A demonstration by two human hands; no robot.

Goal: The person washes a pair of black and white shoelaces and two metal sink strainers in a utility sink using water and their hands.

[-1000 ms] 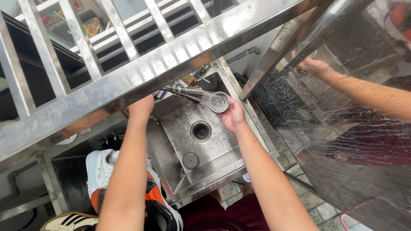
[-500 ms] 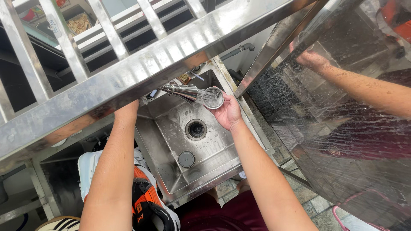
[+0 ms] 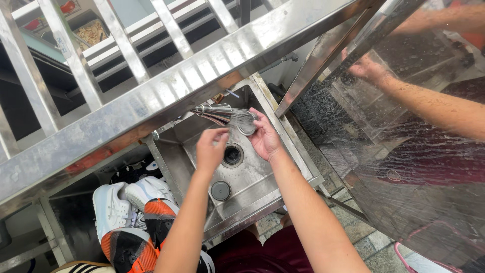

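near the middle of the frame your right hand point(image 3: 263, 139) is cupped around the round head of a metal spray faucet point(image 3: 237, 120), holding it from the right side, and water sprays out of the head. your left hand point(image 3: 210, 149) is just beside it on the left, half open with the fingers curled and holding nothing, under the spray. both hands are above a small steel sink point(image 3: 262, 194) with a dark drain hole point(image 3: 232, 155). white and orange shoes point(image 3: 132, 212) lie in the lower left. in the upper right another person's hand point(image 3: 368, 68) presses on a wet steel panel point(image 3: 404, 167).
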